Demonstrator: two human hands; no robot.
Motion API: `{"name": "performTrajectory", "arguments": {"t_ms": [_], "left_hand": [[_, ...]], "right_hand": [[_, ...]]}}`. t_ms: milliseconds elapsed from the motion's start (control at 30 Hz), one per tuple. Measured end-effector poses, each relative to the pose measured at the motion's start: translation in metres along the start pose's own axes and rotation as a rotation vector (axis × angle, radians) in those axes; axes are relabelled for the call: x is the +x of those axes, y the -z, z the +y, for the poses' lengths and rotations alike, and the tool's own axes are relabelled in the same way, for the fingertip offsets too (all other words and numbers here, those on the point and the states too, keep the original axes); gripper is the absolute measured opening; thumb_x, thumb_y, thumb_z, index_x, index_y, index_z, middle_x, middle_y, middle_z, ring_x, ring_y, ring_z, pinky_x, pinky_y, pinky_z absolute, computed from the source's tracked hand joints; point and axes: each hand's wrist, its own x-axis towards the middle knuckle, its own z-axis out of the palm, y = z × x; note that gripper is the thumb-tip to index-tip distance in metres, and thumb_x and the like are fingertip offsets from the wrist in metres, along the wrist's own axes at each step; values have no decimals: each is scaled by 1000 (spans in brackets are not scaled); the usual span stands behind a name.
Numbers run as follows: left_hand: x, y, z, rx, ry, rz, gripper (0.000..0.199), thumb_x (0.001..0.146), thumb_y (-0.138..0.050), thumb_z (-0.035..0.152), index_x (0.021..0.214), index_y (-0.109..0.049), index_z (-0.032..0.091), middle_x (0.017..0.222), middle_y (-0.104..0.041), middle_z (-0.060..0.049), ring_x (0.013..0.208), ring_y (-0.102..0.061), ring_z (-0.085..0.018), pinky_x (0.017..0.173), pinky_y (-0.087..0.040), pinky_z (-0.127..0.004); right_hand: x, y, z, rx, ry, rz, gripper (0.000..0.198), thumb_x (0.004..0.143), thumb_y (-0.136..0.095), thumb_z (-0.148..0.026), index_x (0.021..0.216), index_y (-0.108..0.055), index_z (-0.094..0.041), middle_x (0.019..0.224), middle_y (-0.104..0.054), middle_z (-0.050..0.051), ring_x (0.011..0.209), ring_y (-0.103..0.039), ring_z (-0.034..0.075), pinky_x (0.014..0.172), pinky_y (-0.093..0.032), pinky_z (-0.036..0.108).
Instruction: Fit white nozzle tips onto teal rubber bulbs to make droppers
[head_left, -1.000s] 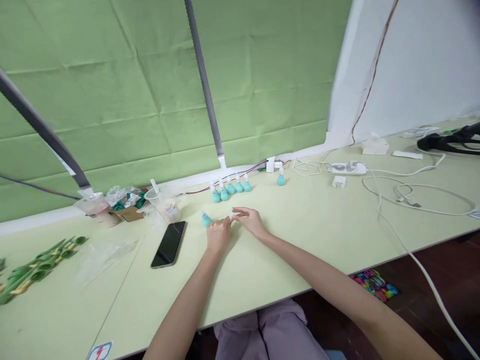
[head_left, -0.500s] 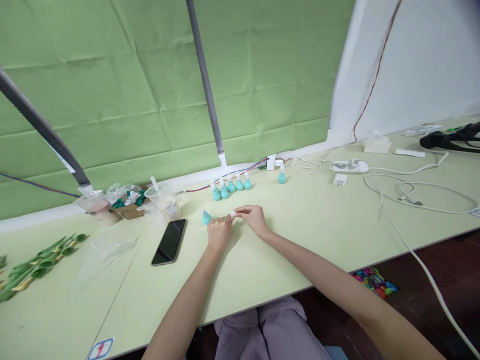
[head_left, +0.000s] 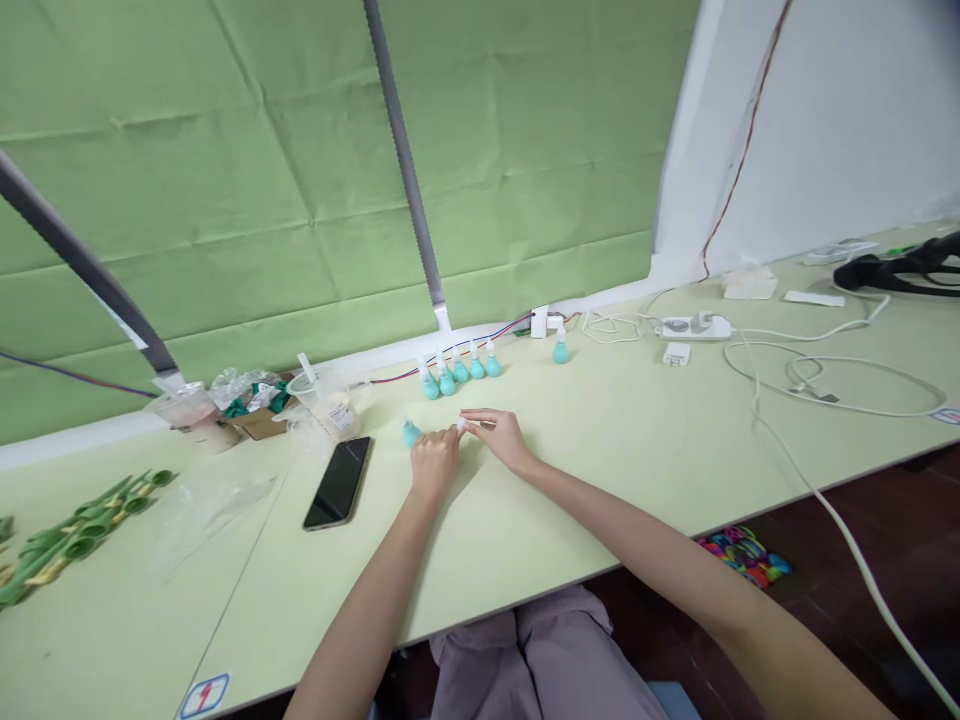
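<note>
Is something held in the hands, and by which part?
The right hand pinches a small white piece by its visible end; whether the left hand holds anything is hidden.

- small bulb-shaped bottles (head_left: 460, 370): turq. bodies, whitish tops
- tiny white piece (head_left: 461, 425) btwn the hands: all wht.
- flat rectangular phone (head_left: 339, 483): blk screen, paler edge
- long pale tabletop (head_left: 600, 450): lt. yellow-grn.
- creased green sheet (head_left: 300, 150): med. grn. w/ fold lines; long narrow strips (head_left: 405, 140) in dk. grey
- thin wires (head_left: 517, 324): red + blue
- slim stem-like pieces (head_left: 82, 530): grn. w/ yellowish bits
- rectangular sticker (head_left: 205, 695): wht., blue border, red mark
- loose fabric trousers (head_left: 562, 660): greyish mauve
- mixed pile (head_left: 746, 555): multicol., incl. pink, blue, red, grn.
- long power strip (head_left: 694, 327): wht.
</note>
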Motion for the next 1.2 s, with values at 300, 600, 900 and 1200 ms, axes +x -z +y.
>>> {"name": "performTrajectory", "arguments": {"t_ms": [300, 600, 900, 1200], "left_hand": [[1, -2, 1, 49, -18, -47, 43, 92, -24, 35, 79, -61, 16, 64, -65, -6, 62, -60, -18, 59, -32, -26], [0, 3, 2, 66, -28, -48, 43, 92, -23, 34, 78, -60, 17, 63, -64, -6, 62, -60, -18, 58, -31, -26], [-1, 0, 2, 99, -179, -75, 39, 93, -25, 32, 85, -60, 18, 62, -63, -5, 61, -60, -17, 57, -31, -26], [2, 2, 0, 61, -66, -147, 38, 92, -26, 34, 86, -60, 18, 67, -64, -7, 64, -60, -19, 60, -36, -27]], "right_hand": [[4, 0, 6, -10, -139, 37, 16, 62, -69, -31, 73, -72, -19, 73, -71, 3, 72, -67, 19, 72, -53, 29], [9, 11, 1, 108, -158, -144, 23, 59, -70, -35, 70, -67, -15, 72, -69, 4, 75, -64, 18, 75, -49, 29], [24, 35, 6, 88, -188, -349, 26, 49, -75, -32, 65, -64, -14, 68, -62, 0, 69, -57, 14, 74, -44, 28], [23, 32, 11, 25, -112, -293, 26, 53, -73, -35, 61, -58, -15, 67, -60, 0, 66, -55, 13, 69, -43, 27]]}}
